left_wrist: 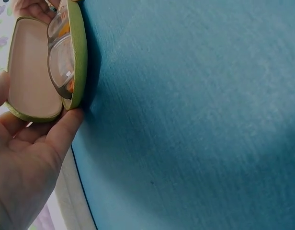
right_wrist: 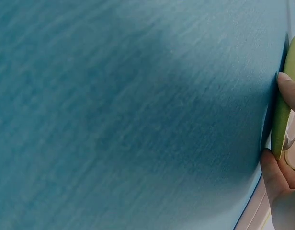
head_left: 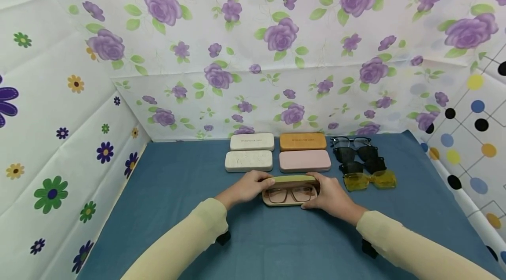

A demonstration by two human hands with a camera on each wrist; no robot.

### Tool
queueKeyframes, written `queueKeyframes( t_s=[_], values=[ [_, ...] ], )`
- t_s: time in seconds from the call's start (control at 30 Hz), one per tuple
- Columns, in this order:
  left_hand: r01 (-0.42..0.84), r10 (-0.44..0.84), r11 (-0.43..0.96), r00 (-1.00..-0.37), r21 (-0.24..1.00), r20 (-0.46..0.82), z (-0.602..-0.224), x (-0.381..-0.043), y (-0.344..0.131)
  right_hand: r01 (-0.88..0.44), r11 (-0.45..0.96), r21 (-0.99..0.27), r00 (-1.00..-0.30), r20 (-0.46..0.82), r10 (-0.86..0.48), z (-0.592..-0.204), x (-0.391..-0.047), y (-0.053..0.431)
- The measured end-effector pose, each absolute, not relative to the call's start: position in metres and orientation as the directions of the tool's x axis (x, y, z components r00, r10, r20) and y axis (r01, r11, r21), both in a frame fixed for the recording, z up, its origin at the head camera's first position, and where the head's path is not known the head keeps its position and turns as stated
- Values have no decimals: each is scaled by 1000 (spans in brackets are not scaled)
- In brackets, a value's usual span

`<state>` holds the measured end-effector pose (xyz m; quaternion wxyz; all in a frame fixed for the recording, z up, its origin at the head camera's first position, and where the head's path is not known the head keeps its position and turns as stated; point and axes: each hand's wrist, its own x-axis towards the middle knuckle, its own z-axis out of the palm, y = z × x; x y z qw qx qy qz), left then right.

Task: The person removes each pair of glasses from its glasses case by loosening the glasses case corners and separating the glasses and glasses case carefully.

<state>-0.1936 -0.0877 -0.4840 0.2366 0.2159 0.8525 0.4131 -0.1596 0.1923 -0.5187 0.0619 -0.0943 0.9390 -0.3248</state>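
Note:
An opened green glasses case [head_left: 292,178] with a pale lining lies on the blue cloth in front of me. Inside it rests a pair of thin-framed eyeglasses [head_left: 278,195] with clear lenses. My left hand [head_left: 250,187] grips the case's left end, thumb at the raised lid; the left wrist view shows fingers at both the lid and the base. At the other end my right hand [head_left: 331,195] holds the case, its thumb low on the front edge. In the right wrist view only part of the green case [right_wrist: 281,120] shows at the edge.
Behind the case stand shut cases: white [head_left: 251,141], speckled cream [head_left: 248,161], orange [head_left: 302,141] and pink [head_left: 305,161]. To the right lie clear glasses [head_left: 351,141], two dark sunglasses [head_left: 367,153] and yellow-lensed glasses [head_left: 384,179]. Patterned curtains [head_left: 253,30] border the cloth.

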Motion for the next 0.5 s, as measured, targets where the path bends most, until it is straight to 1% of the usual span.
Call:
queueKeyframes(
  t_s=[0.13,0.3,0.5],
  values=[
    [164,533,573,-818,803,-214,-486,-191,-88,-130,767,-628,-977,-52,-208,-519,-160,191],
    [120,448,626,-864,770,-230,-487,-184,-91,-126,748,-652,-970,-76,-230,-520,-158,188],
    [93,433,631,-866,770,-250,-487,-180,-91,-123,763,-635,-966,-100,-239,-511,-156,188]
  ],
)
